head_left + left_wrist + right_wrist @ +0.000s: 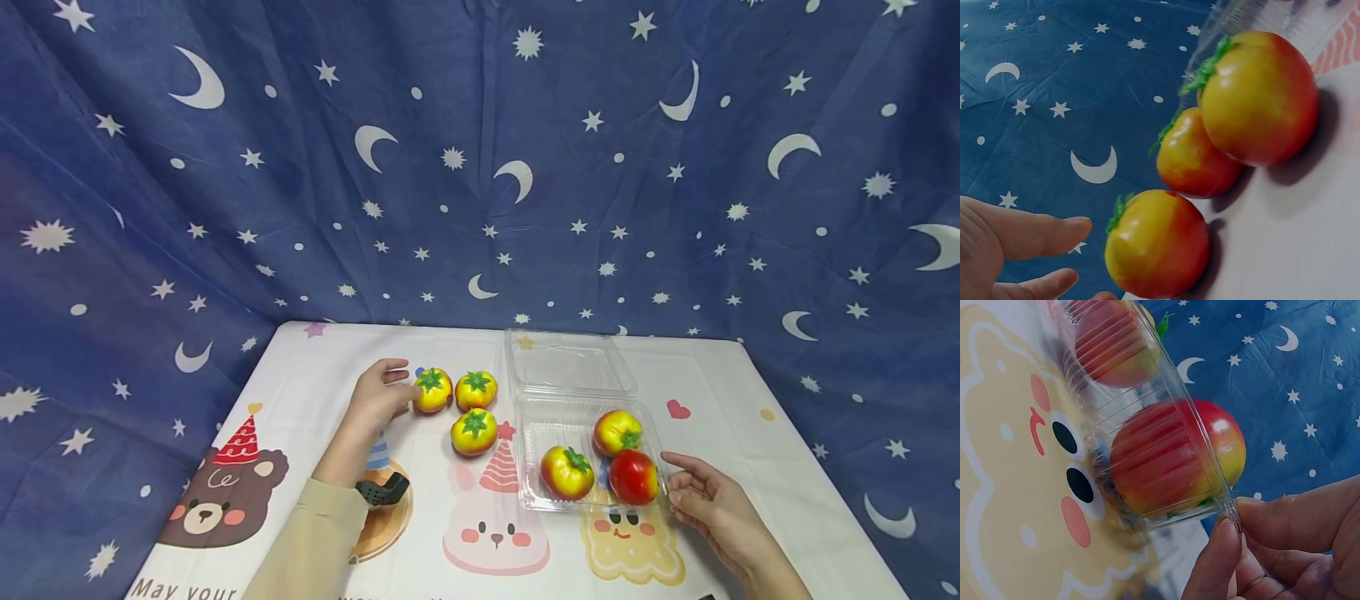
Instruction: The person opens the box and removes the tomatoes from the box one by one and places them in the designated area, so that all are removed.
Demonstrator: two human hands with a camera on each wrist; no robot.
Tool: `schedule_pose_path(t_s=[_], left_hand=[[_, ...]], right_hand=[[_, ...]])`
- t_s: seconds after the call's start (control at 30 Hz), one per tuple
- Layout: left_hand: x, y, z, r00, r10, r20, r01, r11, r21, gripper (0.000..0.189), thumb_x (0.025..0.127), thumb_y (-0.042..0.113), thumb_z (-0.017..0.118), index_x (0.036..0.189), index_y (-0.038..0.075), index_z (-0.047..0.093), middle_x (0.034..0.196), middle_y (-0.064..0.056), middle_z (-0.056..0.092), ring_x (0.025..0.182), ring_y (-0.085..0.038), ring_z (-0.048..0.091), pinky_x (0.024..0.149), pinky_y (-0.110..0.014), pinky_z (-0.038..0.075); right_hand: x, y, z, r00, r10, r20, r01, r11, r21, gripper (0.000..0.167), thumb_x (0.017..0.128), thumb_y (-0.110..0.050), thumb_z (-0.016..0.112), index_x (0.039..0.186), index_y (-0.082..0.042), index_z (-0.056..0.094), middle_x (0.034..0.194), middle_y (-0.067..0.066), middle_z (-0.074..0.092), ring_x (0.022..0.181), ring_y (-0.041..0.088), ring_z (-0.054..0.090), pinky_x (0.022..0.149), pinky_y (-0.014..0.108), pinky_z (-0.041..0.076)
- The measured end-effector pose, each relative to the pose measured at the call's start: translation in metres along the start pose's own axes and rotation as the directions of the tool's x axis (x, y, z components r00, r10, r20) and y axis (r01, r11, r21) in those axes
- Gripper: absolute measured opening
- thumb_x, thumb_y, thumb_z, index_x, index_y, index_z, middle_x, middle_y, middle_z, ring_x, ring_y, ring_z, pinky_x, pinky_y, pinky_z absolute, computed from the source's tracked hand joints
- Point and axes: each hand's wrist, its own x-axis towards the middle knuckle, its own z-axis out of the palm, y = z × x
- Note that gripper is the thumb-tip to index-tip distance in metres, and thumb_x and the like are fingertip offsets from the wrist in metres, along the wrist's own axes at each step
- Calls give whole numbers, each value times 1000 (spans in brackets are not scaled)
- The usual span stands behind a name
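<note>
Three tomatoes (567,473) in clear container (555,425), rim pinched between thumb and finger of right hand (708,500); thin plastic looks light, bendable, best held at rim. Farther off, left hand (377,396), fingers apart, just beside leftmost loose tomato (432,392), two others (476,391) alongside; gloss suggests slick, firm skin, best gripped round widest part. Open lid (572,368) beyond. Left wrist view shows gap between fingers and tomato, where head view seems to show contact; right wrist view alone makes pinch plain.
</note>
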Motion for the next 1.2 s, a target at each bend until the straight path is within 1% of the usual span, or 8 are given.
schedule_pose_path(t_s=[0.1,0.23,0.33,0.43,0.6,0.83,1.0,1.2], left_hand=[[-1,3,-2,1000,19,-4,-19,1000,14,69,91,10,78,155,5,52,154,-23,56,128,-38,64,100,-48,62],[-3,8,-4,998,57,-12,-57,998,21,66,93,11,78,154,6,52,156,-24,56,140,-40,58,110,-51,57],[-4,12,-4,996,84,-16,-84,996,17,65,94,10,77,153,7,52,156,-23,55,145,-41,54,116,-55,52],[-6,16,-4,994,108,-17,-107,994,22,67,94,9,78,155,8,51,156,-22,56,145,-42,55,119,-55,50],[-10,22,0,986,165,-10,-164,986,28,70,93,9,80,156,8,49,154,-22,59,142,-42,59,118,-54,52],[-15,24,8,964,255,73,-257,966,24,71,93,10,81,156,11,50,153,-19,62,138,-40,63,112,-51,57],[-19,27,17,952,283,120,-287,958,20,71,92,9,83,155,15,51,151,-13,65,136,-35,66,110,-47,60],[-24,32,26,939,304,162,-310,951,13,73,90,9,84,154,17,52,151,-14,64,136,-34,66,110,-47,59]], right_hand=[[0,-1,1,1000,5,-5,-5,1000,-10,69,97,7,66,160,4,35,100,-1,65,82,14,63,74,24,63],[0,-2,1,1000,8,-11,-8,1000,-15,70,97,7,66,160,5,35,100,0,65,82,14,63,74,24,63],[0,-2,2,1000,10,-12,-11,1000,-12,70,97,7,66,160,4,35,100,0,64,83,15,63,74,24,63],[0,-2,1,1000,9,-10,-10,1000,-11,70,97,7,67,160,4,35,100,0,64,83,15,63,73,24,62],[0,-1,1,1000,3,-7,-3,1000,-8,69,97,6,67,159,5,36,99,1,64,83,15,63,73,23,63],[1,0,1,1000,9,-14,-10,1000,-14,70,98,6,66,160,3,36,100,1,64,83,15,63,74,24,63],[-1,-1,2,1000,16,-21,-17,1000,-10,71,97,6,67,161,3,35,100,1,65,83,15,63,74,23,63],[-1,-1,3,999,26,-43,-27,999,-37,71,98,7,65,162,2,35,101,1,64,83,16,62,74,24,62]])
